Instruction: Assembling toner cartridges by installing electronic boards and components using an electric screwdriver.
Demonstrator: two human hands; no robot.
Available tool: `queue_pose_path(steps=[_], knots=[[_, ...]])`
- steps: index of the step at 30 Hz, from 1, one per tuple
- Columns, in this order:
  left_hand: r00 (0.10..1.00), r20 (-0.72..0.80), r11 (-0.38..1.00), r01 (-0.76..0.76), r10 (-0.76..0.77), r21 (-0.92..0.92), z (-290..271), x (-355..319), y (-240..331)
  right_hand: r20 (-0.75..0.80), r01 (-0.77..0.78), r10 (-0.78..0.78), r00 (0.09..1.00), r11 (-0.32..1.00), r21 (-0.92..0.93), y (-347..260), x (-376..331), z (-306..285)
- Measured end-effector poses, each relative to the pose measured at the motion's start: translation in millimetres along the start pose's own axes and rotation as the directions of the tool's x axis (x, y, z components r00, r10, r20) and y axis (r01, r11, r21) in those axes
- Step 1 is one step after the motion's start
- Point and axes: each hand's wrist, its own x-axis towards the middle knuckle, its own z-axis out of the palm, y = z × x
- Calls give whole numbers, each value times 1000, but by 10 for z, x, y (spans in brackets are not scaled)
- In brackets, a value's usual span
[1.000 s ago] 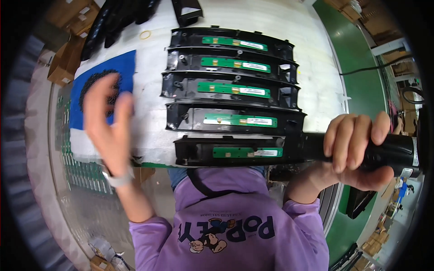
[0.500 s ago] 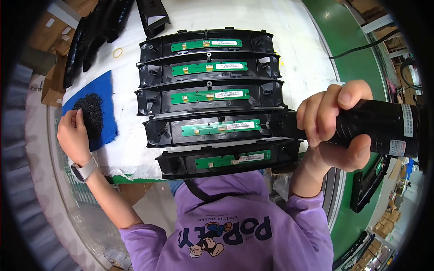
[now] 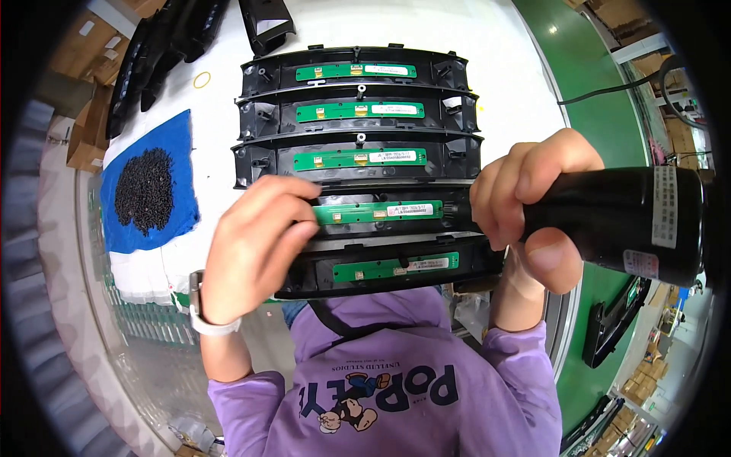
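Note:
My right hand (image 3: 533, 202) is wrapped round a thick black cylindrical power screwdriver (image 3: 620, 221), its front end pointing left over the right end of the fourth black plastic housing (image 3: 358, 233) from the back. Over that housing's left end, my left hand (image 3: 255, 244) has its fingers curled close to the green circuit board (image 3: 346, 213). Whatever its fingertips may hold is hidden. Left of this hand, a heap of small black screws (image 3: 145, 190) lies on a blue cloth (image 3: 183, 164).
Several like housings (image 3: 263, 122) with green boards stand in a column on the white-covered table (image 3: 217, 38). Long black parts (image 3: 164, 49) lie at the far left, near a yellow rubber band (image 3: 202, 80). A black cable (image 3: 609, 90) crosses the green surface (image 3: 582, 99) on the right.
My left hand has moved right from the screw heap to the fourth housing's left end. My right hand has shifted slightly left with the screwdriver, which has tilted a little.

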Motion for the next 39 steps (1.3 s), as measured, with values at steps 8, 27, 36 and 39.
queue_pose_path(steps=[8, 27, 36, 39], knots=[[999, -15, 997, -27, 28, 68, 113, -46, -26, 105, 21, -12, 994, 996, -91, -43, -7, 10], [996, 81, 782, 19, 40, -623, 558, -181, 390, -89, 426, -513, 854, 589, 687, -158, -427, -47], [994, 86, 794, 2, 63, -608, 633, -226, 453, -126, 424, -508, 852, 528, 736, -136, -477, 60], [997, 44, 811, -20, 57, -585, 723, -293, 451, -120, 420, -484, 867, 580, 698, -135, -538, 79]])
